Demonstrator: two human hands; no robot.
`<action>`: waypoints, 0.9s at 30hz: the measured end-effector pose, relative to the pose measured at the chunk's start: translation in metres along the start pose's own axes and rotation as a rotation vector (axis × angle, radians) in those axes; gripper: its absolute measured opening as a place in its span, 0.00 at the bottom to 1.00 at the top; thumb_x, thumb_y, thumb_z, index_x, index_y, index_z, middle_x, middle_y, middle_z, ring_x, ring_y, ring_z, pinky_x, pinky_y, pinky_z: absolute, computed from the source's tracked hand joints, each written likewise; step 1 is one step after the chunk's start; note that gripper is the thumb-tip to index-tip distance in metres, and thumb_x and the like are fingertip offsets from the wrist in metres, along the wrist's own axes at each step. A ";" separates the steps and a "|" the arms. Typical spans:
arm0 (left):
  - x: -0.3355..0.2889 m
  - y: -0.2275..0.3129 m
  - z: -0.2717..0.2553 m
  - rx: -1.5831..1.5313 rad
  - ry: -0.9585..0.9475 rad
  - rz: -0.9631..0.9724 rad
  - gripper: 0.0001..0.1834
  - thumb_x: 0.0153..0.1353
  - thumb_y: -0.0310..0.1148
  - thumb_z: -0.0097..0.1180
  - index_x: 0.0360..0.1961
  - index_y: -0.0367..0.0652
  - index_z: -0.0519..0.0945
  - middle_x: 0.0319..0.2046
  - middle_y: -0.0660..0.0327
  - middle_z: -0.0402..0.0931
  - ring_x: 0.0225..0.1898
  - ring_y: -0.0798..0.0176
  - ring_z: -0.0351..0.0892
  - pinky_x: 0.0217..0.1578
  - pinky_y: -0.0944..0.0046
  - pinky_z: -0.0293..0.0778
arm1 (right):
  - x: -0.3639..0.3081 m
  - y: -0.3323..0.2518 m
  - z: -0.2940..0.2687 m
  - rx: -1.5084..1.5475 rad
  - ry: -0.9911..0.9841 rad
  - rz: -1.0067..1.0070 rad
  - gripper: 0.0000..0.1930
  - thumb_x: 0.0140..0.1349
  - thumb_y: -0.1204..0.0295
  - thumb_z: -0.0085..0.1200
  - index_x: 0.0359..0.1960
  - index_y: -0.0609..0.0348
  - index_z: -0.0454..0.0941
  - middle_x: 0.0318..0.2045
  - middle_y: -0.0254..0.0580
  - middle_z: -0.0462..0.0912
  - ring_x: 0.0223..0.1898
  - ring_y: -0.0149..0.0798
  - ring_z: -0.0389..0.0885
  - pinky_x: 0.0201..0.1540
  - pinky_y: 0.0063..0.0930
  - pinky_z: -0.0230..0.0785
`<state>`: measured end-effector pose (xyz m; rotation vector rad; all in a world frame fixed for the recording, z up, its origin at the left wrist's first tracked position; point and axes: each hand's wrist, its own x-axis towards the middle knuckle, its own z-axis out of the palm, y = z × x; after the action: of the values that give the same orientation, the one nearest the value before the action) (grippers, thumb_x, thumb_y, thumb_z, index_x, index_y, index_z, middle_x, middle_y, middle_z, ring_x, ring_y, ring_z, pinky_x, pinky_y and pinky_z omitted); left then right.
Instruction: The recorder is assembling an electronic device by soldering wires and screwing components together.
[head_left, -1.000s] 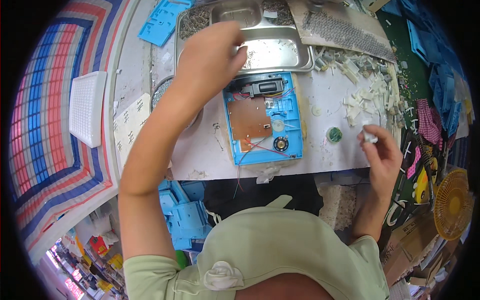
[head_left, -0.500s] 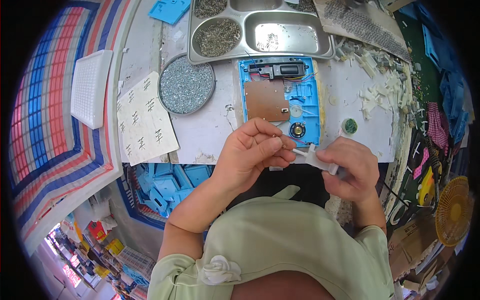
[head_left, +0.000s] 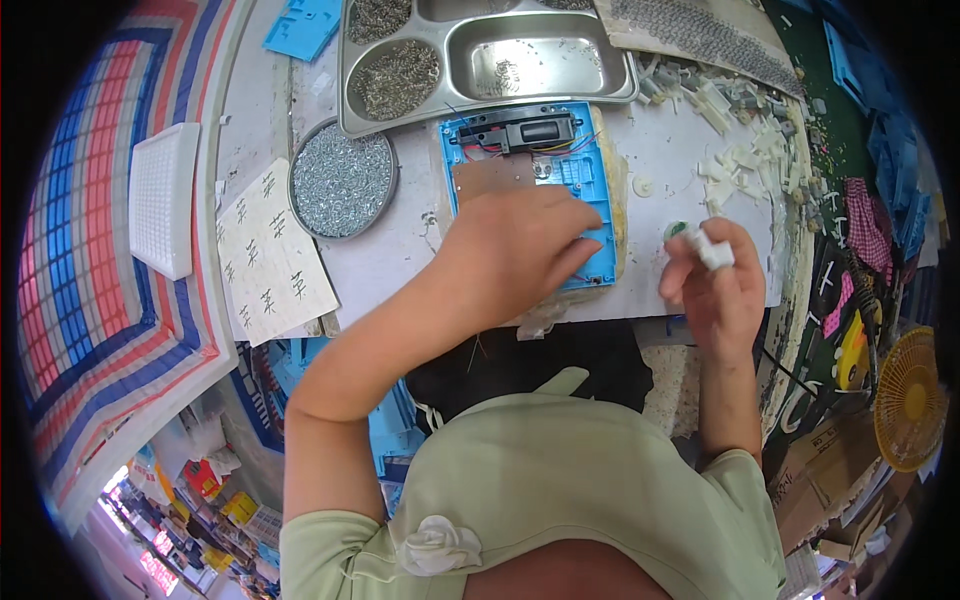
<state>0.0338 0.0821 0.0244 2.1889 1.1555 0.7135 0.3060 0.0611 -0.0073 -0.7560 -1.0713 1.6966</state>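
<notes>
My left hand (head_left: 515, 245) reaches over the blue plastic casing (head_left: 598, 178), back of the hand up and fingers curled. Thumb and forefinger are bent close together over the lower part of the casing; what they hold, if anything, is hidden. Inside the casing lie a brown circuit board (head_left: 490, 178), partly under my hand, and a black module (head_left: 535, 132) with thin wires. To the right of the casing, my right hand (head_left: 722, 290) is raised with a small white plastic part (head_left: 713, 250) between its fingers. A green round thing (head_left: 676, 229) shows behind those fingers.
A steel compartment tray (head_left: 630, 85) with small metal parts stands at the back. Left are a round dish (head_left: 345, 180) of silvery pieces and a paper sheet (head_left: 275, 255). White plastic pieces (head_left: 735, 170) lie scattered on the right. A yellow fan (head_left: 910, 405) stands far right.
My hands have moved apart. The left went forward over the casing, now covering part of the board and the speaker; the right drew back to the right with the white plastic part.
</notes>
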 end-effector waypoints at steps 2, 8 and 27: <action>0.009 0.001 0.010 0.215 -0.046 0.053 0.09 0.53 0.28 0.66 0.35 0.40 0.81 0.27 0.55 0.80 0.29 0.52 0.83 0.32 0.57 0.79 | 0.006 0.002 -0.006 0.135 0.035 0.013 0.25 0.75 0.60 0.52 0.65 0.64 0.67 0.53 0.65 0.81 0.39 0.43 0.86 0.39 0.27 0.76; 0.021 0.007 0.016 0.390 -0.194 0.020 0.07 0.49 0.27 0.64 0.29 0.42 0.78 0.24 0.56 0.79 0.29 0.52 0.83 0.30 0.56 0.78 | 0.012 -0.007 -0.012 0.052 0.026 0.030 0.23 0.75 0.61 0.52 0.63 0.64 0.68 0.55 0.68 0.80 0.41 0.43 0.87 0.41 0.27 0.75; -0.017 -0.024 0.017 -0.200 0.518 -0.217 0.03 0.60 0.21 0.66 0.34 0.38 0.83 0.28 0.62 0.80 0.24 0.71 0.83 0.23 0.73 0.73 | 0.091 -0.028 0.034 -1.351 -0.531 -0.498 0.17 0.48 0.77 0.67 0.43 0.56 0.82 0.41 0.41 0.79 0.45 0.49 0.74 0.46 0.40 0.72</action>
<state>0.0234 0.0748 -0.0075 1.7252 1.4690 1.2836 0.2562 0.1395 0.0315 -0.6947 -2.5776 0.5530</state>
